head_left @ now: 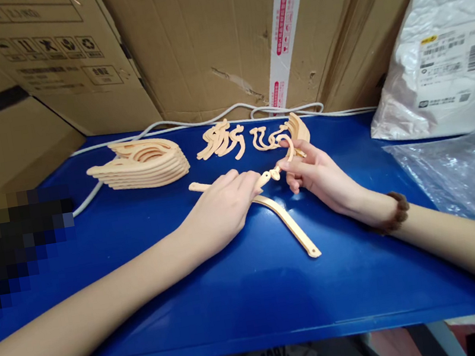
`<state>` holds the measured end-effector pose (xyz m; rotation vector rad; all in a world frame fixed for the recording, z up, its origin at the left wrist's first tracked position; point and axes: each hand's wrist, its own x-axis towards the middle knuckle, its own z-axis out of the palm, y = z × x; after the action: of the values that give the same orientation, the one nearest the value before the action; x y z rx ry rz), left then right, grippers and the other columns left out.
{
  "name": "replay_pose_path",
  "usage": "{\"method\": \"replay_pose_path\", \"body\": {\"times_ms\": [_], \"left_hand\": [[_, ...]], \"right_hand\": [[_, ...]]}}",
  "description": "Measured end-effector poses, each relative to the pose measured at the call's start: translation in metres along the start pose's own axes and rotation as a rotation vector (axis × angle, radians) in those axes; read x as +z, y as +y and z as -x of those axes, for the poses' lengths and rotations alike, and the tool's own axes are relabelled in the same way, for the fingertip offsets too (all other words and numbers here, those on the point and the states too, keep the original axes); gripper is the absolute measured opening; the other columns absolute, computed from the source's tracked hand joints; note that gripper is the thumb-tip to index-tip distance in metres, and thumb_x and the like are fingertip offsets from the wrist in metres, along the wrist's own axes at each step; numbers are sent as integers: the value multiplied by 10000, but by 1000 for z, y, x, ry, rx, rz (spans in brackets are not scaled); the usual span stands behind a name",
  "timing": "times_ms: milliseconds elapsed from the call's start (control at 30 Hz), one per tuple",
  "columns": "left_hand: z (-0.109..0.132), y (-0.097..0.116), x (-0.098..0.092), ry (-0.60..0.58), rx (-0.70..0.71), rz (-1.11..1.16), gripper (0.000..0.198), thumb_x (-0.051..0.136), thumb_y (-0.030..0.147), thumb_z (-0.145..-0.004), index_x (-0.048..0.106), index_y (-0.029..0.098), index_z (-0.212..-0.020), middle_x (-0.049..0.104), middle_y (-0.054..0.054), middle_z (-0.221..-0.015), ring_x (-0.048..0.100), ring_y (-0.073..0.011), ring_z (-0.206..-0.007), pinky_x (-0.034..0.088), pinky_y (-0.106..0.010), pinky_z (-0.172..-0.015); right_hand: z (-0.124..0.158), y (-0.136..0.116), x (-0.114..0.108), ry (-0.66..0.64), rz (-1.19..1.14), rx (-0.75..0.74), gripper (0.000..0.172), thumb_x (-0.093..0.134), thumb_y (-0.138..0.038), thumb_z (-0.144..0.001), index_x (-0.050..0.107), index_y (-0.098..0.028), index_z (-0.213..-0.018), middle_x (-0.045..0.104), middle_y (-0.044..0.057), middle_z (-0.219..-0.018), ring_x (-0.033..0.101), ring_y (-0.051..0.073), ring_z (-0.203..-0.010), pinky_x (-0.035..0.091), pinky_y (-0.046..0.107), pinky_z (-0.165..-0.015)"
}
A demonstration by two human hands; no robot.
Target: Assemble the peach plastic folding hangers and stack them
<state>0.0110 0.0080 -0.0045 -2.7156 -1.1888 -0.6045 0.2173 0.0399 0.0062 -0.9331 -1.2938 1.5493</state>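
My left hand [223, 204] lies palm down over the beige hanger arms [288, 222], its fingers closed around their joint area. One arm end sticks out to the left of the hand; another long arm curves toward the front and ends in a small hole. In my right hand [321, 177], thumb and fingers pinch a beige hanger hook [291, 150]. The hook's lower end, with a round flared collar, meets the holed tip of the piece under my left fingers. Whether the two are joined I cannot tell.
A neat stack of hanger arms [146, 171] lies at the back left. Loose hooks [219, 140] lie behind my hands, with more hooks [259, 138] to their right. A white cable [157, 124] runs before the cardboard boxes [207, 44]. White plastic packaging [438, 50] stands at right.
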Motion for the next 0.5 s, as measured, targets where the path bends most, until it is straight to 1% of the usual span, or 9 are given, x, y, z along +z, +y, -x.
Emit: {"method": "replay_pose_path", "body": {"times_ms": [67, 200, 300, 400, 500], "left_hand": [[0, 0, 0, 3, 10, -8, 260, 290, 187, -1027, 539, 137, -972, 586, -56, -821, 499, -204, -746, 398, -318, -677], [1, 0, 0, -2, 24, -4, 252, 298, 178, -1026, 545, 128, -1006, 602, -62, -846, 503, -204, -756, 406, -318, -684], [1, 0, 0, 1, 32, 2, 252, 303, 181, -1027, 548, 122, -1024, 613, -66, -863, 503, -206, -765, 411, -321, -694], [2, 0, 0, 19, 47, 1, 256, 302, 180, -1028, 548, 113, -1054, 618, -71, -882, 501, -206, -773, 413, -319, -704], [2, 1, 0, 39, 70, -5, 256, 305, 180, -1028, 550, 106, -1039, 613, -70, -872, 502, -204, -765, 409, -316, -698]], "right_hand": [[0, 0, -1, -18, 12, -3, 519, 749, -247, -733, 483, -214, -1178, 576, -80, -652, 504, 71, -488, 424, 222, -476], [-1, 2, -3, -46, 34, -4, 512, 772, -284, -726, 491, -226, -1150, 620, -56, -737, 502, 61, -481, 427, 224, -477], [-2, 3, -6, -68, 46, 1, 497, 774, -295, -733, 502, -222, -1143, 628, -49, -761, 504, 53, -479, 424, 220, -480], [-2, 3, -7, -91, 52, 8, 514, 771, -304, -744, 504, -210, -1173, 615, -58, -729, 503, 54, -482, 421, 217, -481], [-3, 2, -8, -125, 56, 22, 552, 763, -319, -759, 495, -195, -1226, 604, -65, -696, 501, 57, -489, 429, 216, -485]]}}
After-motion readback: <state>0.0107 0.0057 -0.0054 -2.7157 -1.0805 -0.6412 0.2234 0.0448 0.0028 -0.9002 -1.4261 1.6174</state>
